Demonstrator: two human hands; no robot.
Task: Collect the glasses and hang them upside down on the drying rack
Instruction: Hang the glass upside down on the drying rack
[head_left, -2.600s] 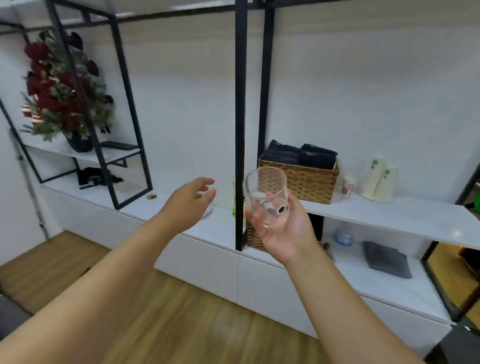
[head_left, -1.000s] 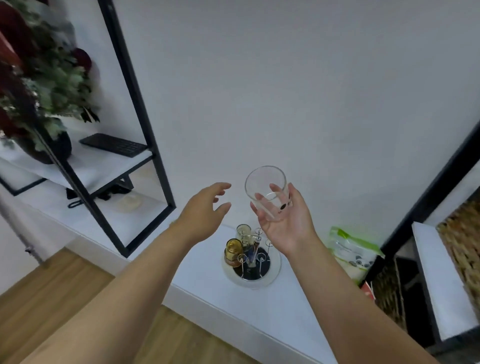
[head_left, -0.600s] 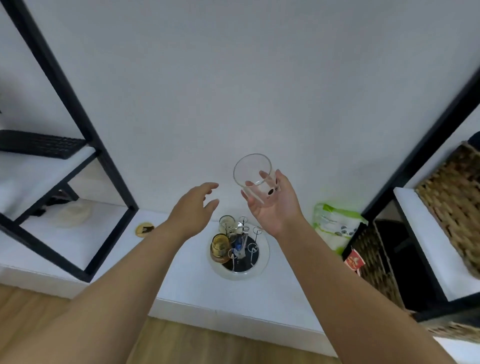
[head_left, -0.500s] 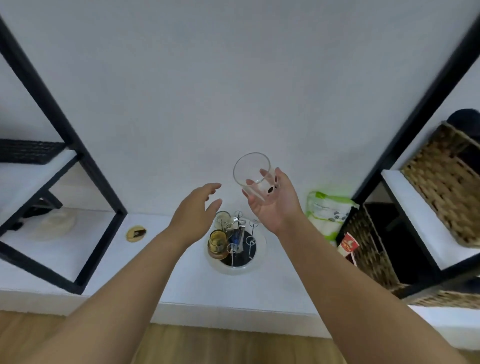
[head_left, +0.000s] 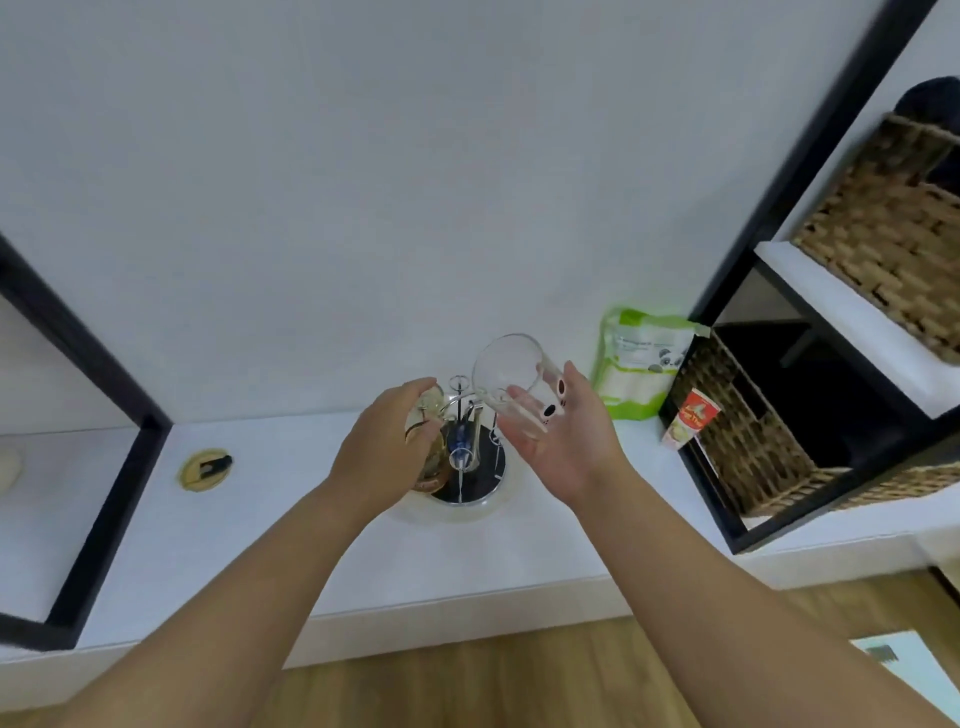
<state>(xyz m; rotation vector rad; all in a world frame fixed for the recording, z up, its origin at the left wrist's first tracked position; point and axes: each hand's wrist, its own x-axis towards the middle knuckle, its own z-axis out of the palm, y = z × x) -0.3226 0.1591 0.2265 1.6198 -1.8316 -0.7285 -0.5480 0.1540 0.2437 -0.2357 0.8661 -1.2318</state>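
Note:
My right hand (head_left: 563, 441) holds a clear glass (head_left: 511, 382) tilted, mouth toward the upper left, just above and right of the drying rack (head_left: 457, 506). The rack is a round white-rimmed stand with a dark centre and thin wire posts, on the white counter (head_left: 467, 561). My left hand (head_left: 382, 449) is down at the rack's left side, fingers and thumb curled around a pale glass (head_left: 429, 404) hanging there. An amber glass (head_left: 432, 470) shows just below that hand, partly hidden by it.
A green pouch (head_left: 639, 364) leans on the wall right of the rack, with a red-topped cup (head_left: 690, 423) beside it. Wicker baskets (head_left: 748, 452) (head_left: 893, 244) fill the black-framed shelf at right. A black frame post (head_left: 104, 410) and a round gold disc (head_left: 205, 468) lie left.
I have come closer and look down on the rack. My left hand dropped from open in the air onto a glass on the rack. The right hand lowered with the clear glass.

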